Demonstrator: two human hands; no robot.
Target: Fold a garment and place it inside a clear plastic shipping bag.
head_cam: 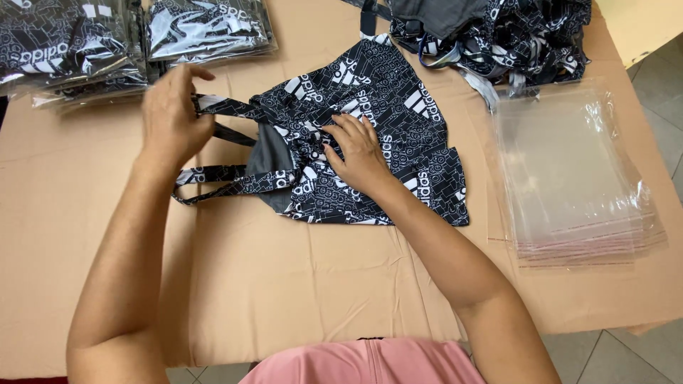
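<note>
A wide table (284, 284) covered with tan, creased cloth fills nearly all the view — its front edge runs along the bottom. At the right and lower right, grey floor tiles (658, 92) with pale joints show, evenly lit by soft daylight.

The garment (370, 135) is black with a dense white print and a plain grey lining. The surface (284, 284) is tan; the sleeves (569, 178) at right are clear, and the far-left packed stacks (128, 35) are black and white.
</note>
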